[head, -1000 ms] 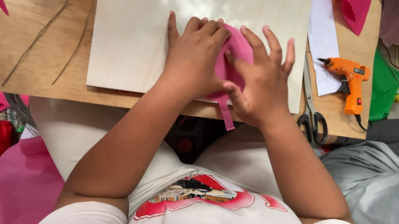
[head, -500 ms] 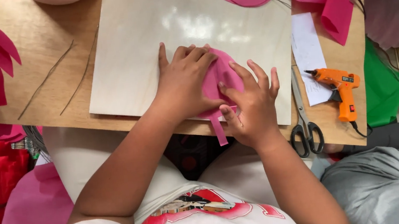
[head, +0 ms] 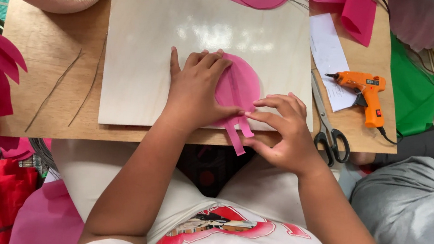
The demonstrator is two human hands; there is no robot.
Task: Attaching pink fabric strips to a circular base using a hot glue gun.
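A round pink paper petal lies on the pale board near the surface's front edge, its two narrow strip tails pointing toward the person, long axis running front to back. The left hand presses flat on its left half, fingers spread, grasping nothing. The right hand, just below and right of it, pinches the tails with loosely curled fingertips.

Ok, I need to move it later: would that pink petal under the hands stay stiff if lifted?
Probably not. The petal looks thin and see-through, so likely floppy and very light. Its narrow tails hang limp past the board, and the left hand presses it flat, suggesting it slides or lifts easily.
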